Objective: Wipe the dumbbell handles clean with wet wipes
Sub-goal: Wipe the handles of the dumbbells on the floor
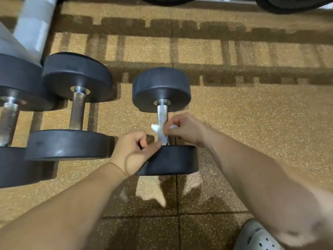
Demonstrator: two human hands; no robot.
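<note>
Head view | right hand [185,129] pinches white wet wipe [156,128] round knurled steel dumbbell handle [162,114] | left hand [131,154] curled on black rubber weight [171,159], hold unclear | neighbouring rusty handle [77,110] likely pending

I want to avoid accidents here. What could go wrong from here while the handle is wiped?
The dumbbell lies on round heads and might roll; the left hand only rests against its near head. If it rolls left, that hand could be pinched against the neighbouring dumbbell. The wet wipe, bunched in the right hand, may miss parts of the handle.
</note>
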